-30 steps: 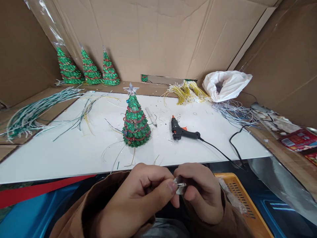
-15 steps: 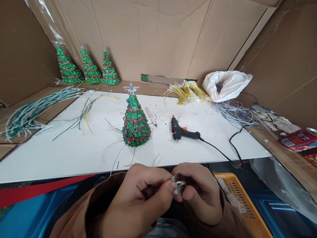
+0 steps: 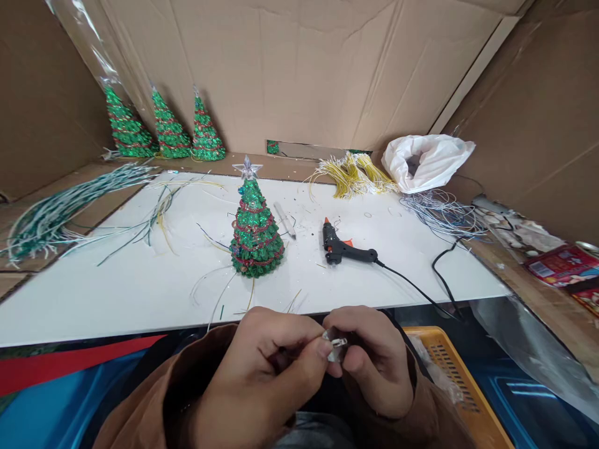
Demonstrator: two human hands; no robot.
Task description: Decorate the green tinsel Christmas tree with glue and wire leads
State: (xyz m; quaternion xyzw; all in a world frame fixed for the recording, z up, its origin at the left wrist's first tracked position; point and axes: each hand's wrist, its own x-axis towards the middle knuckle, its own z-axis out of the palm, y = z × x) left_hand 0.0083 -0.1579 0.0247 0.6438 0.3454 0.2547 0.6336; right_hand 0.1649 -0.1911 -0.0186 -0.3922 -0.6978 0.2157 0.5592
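Close to my body, below the table's front edge, my left hand (image 3: 276, 368) pinches a small clear, shiny piece (image 3: 336, 353) with a pale prong-like part on it. My right hand (image 3: 377, 358) grips the same piece from the other side, its fingers curled round the edge. Much of the piece is hidden by my fingers, so its exact kind does not show. Beyond my hands a glittery green Christmas tree ornament (image 3: 257, 234) stands upright, topped by a clear star (image 3: 248, 168). Thin wires (image 3: 219, 299) come out from under its base.
Right of the tree lies a black glue gun (image 3: 350, 251) with its cord. Behind are yellow wires (image 3: 349, 174), a white plastic bag (image 3: 430, 165) and bluish wires (image 3: 442, 215). Green-and-white wires (image 3: 70, 206) lie left, below several more trees (image 3: 208, 134). A yellow basket (image 3: 449, 349) sits lower right.
The small clear piece has turned slightly between my fingers. My right hand has shifted a little to the left; the tree and glue gun stay where they were.
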